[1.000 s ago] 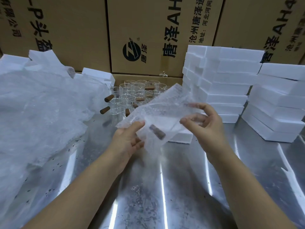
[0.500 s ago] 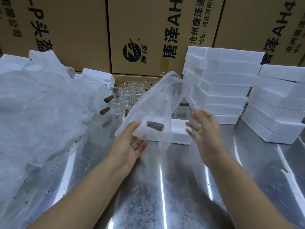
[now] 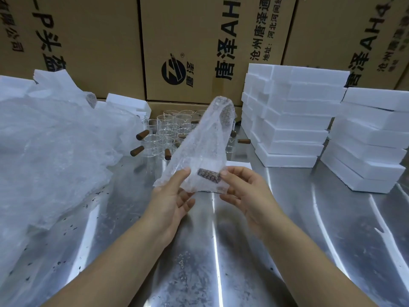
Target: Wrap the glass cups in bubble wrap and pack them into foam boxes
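Note:
A sheet of bubble wrap (image 3: 205, 147) stands up above the metal table, folded round a glass cup whose brown wooden handle (image 3: 209, 175) shows through it. My left hand (image 3: 174, 196) holds the wrapped cup from below and the left, thumb on the wrap. My right hand (image 3: 243, 191) pinches the wrap at the handle's right end. Behind the wrap stand several bare glass cups (image 3: 168, 134) with brown handles. One white foam box (image 3: 239, 166) lies just behind my hands, mostly hidden.
Two stacks of white foam boxes (image 3: 292, 120) (image 3: 371, 138) fill the right side. A big heap of bubble wrap (image 3: 51, 151) covers the left. Cardboard cartons (image 3: 199, 47) wall off the back. The steel table (image 3: 221, 251) stretches toward me.
The loose end of the bubble wrap has swung up and stands upright. My right hand let go, dropped, and now pinches the wrap at the handle.

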